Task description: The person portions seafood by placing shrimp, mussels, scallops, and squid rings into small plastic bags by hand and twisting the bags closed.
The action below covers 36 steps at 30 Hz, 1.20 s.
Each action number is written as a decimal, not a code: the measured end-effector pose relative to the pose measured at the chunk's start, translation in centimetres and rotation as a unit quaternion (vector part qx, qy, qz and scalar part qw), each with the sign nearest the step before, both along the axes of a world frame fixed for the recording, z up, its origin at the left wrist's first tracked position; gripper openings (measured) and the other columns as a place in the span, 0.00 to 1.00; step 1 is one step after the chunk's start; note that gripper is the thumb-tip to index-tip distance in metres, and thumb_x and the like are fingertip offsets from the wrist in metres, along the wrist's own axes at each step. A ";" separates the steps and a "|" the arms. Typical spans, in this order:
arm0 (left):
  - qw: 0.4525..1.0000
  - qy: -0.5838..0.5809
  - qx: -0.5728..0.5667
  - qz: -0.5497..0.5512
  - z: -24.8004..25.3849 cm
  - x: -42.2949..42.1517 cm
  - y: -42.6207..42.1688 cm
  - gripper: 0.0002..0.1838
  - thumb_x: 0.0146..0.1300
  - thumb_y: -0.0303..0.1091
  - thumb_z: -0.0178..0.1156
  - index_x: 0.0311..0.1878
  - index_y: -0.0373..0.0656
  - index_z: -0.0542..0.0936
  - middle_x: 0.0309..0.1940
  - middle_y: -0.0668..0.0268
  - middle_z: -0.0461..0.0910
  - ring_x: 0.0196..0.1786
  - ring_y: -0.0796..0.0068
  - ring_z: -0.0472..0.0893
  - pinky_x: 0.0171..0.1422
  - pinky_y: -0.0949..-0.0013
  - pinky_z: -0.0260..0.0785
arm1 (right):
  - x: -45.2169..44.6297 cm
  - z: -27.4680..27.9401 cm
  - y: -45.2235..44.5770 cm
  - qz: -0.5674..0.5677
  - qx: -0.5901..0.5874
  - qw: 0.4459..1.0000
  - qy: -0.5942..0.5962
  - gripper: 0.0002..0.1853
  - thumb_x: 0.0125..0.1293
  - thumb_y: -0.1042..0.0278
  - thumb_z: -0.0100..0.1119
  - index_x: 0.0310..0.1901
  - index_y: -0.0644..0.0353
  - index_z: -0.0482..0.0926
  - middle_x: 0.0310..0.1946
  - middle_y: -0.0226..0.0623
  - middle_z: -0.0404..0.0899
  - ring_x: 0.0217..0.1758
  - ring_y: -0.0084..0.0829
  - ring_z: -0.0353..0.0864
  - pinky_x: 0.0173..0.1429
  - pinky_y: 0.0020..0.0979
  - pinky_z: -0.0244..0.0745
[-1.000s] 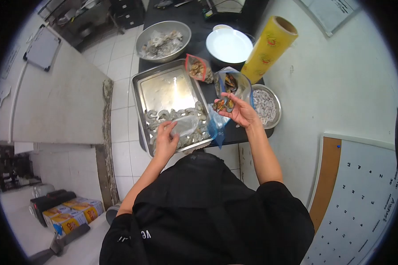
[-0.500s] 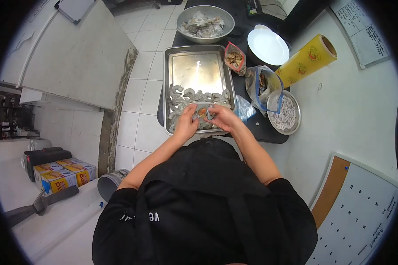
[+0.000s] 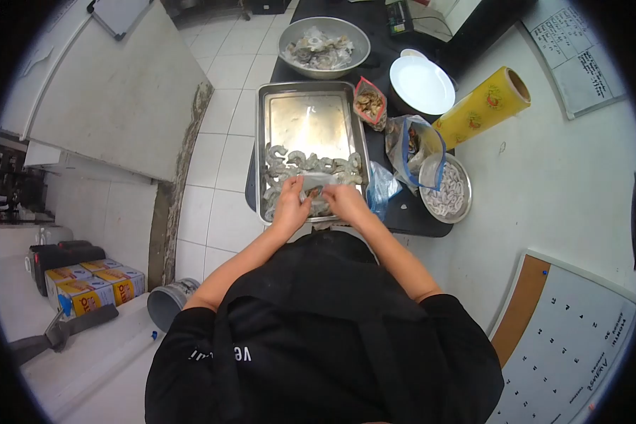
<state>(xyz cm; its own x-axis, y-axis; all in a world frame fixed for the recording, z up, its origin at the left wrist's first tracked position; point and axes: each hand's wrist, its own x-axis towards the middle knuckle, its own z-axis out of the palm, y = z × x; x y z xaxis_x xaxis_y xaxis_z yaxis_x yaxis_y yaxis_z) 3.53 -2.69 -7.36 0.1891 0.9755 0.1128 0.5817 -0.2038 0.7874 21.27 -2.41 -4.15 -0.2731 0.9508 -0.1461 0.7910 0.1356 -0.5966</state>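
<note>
Over the lower part of a metal tray (image 3: pixel 308 87), my left hand (image 3: pixel 290 206) is closed on a small clear plastic bag (image 3: pixel 319 179). A mussel (image 3: pixel 314 191) shows inside the bag, between my hands. My right hand (image 3: pixel 345 204) has its fingers pressed together at the bag's right side; whether they grip the bag or a mussel is too small to tell. Grey shrimp (image 3: pixel 311 162) lie in the tray around the bag. To the right, an open zip bag (image 3: pixel 411 151) with mussels stands beside a bowl of pale rings (image 3: pixel 448 192).
Behind the tray is a metal bowl (image 3: pixel 308 62) with plastic-wrapped pieces. A red-edged bag (image 3: pixel 369 104), a white plate (image 3: pixel 422 85) and a yellow film roll (image 3: pixel 485 107) stand at the right. A blue-tinted plastic bag (image 3: pixel 382 189) lies by the tray's right edge.
My right hand has moved left from beside the zip bag to the small bag over the tray. The mussels it carried are now partly inside that bag. The view has shifted.
</note>
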 end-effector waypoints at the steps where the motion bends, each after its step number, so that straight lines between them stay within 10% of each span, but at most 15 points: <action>1: 1.000 -0.004 0.004 -0.003 0.1 0.0 0.0 0.29 0.51 0.26 0.63 0.59 0.31 0.70 0.54 0.52 0.70 0.29 0.67 0.75 0.38 0.66 0.70 | -0.3 -0.1 -0.3 0.024 0.021 0.999 -0.024 0.14 0.60 0.68 0.56 0.47 0.62 0.81 0.34 0.52 0.81 0.39 0.51 0.81 0.44 0.42 0.75; 4: 0.997 -0.016 -0.070 -0.026 0.2 0.2 0.0 0.29 0.50 0.21 0.60 0.59 0.28 0.69 0.56 0.47 0.68 0.52 0.49 0.74 0.53 0.63 0.69 | -0.9 -1.8 -0.3 0.000 0.117 0.993 0.005 0.12 0.59 0.67 0.56 0.43 0.58 0.83 0.34 0.51 0.81 0.40 0.50 0.81 0.45 0.43 0.74; 7: 1.000 -0.027 0.000 -0.006 -0.7 -0.1 0.4 0.28 0.50 0.22 0.62 0.59 0.34 0.72 0.54 0.56 0.71 0.28 0.70 0.74 0.36 0.69 0.70 | 0.3 0.5 2.1 0.025 -0.028 0.997 0.069 0.10 0.60 0.67 0.57 0.40 0.59 0.83 0.34 0.49 0.82 0.40 0.49 0.81 0.45 0.40 0.75; 11: 0.996 -0.052 -0.067 -0.005 -0.8 -0.4 0.0 0.29 0.51 0.21 0.61 0.59 0.34 0.71 0.54 0.56 0.71 0.29 0.71 0.73 0.36 0.70 0.69 | 4.4 0.9 9.4 -0.118 0.056 0.982 0.134 0.12 0.62 0.63 0.59 0.39 0.64 0.83 0.27 0.40 0.84 0.27 0.26 0.83 0.32 0.31 0.75; 12: 0.997 -0.049 -0.052 -0.010 -1.8 -0.5 -0.3 0.29 0.51 0.21 0.61 0.60 0.34 0.71 0.55 0.57 0.71 0.29 0.72 0.73 0.36 0.71 0.68 | 5.5 2.1 12.2 -0.179 0.030 0.970 0.164 0.11 0.60 0.65 0.56 0.38 0.63 0.83 0.30 0.48 0.83 0.33 0.42 0.84 0.40 0.39 0.74; 16: 0.998 -0.032 -0.055 -0.006 -2.6 -0.7 -0.8 0.29 0.51 0.21 0.61 0.60 0.34 0.70 0.56 0.58 0.70 0.30 0.73 0.73 0.36 0.72 0.68 | 10.0 -4.1 24.6 -0.080 0.146 0.961 -0.223 0.12 0.59 0.73 0.48 0.37 0.62 0.83 0.33 0.47 0.83 0.39 0.44 0.84 0.45 0.40 0.77; 25: 0.989 -0.033 -0.135 0.040 0.0 -0.8 -1.5 0.29 0.51 0.21 0.61 0.60 0.32 0.69 0.57 0.56 0.69 0.35 0.67 0.75 0.39 0.70 0.70 | 11.3 -4.7 27.4 -0.091 0.047 0.937 -0.334 0.09 0.59 0.66 0.56 0.35 0.59 0.84 0.36 0.45 0.84 0.42 0.40 0.84 0.44 0.37 0.79; 32: 0.994 -0.035 -0.095 0.041 -1.4 -0.8 -1.7 0.28 0.52 0.22 0.61 0.59 0.31 0.71 0.56 0.56 0.69 0.32 0.69 0.74 0.39 0.70 0.69 | 12.9 -5.4 29.0 -0.044 0.066 0.963 -0.259 0.10 0.58 0.66 0.55 0.34 0.63 0.83 0.37 0.49 0.83 0.40 0.42 0.84 0.43 0.36 0.79; 36: 0.991 -0.034 -0.121 0.039 -1.0 -0.5 -1.7 0.28 0.51 0.22 0.62 0.59 0.35 0.71 0.55 0.56 0.70 0.37 0.68 0.75 0.40 0.72 0.69 | 14.0 -7.4 31.0 -0.141 -0.029 0.989 0.034 0.12 0.58 0.66 0.53 0.34 0.66 0.81 0.32 0.47 0.81 0.37 0.42 0.83 0.38 0.42 0.78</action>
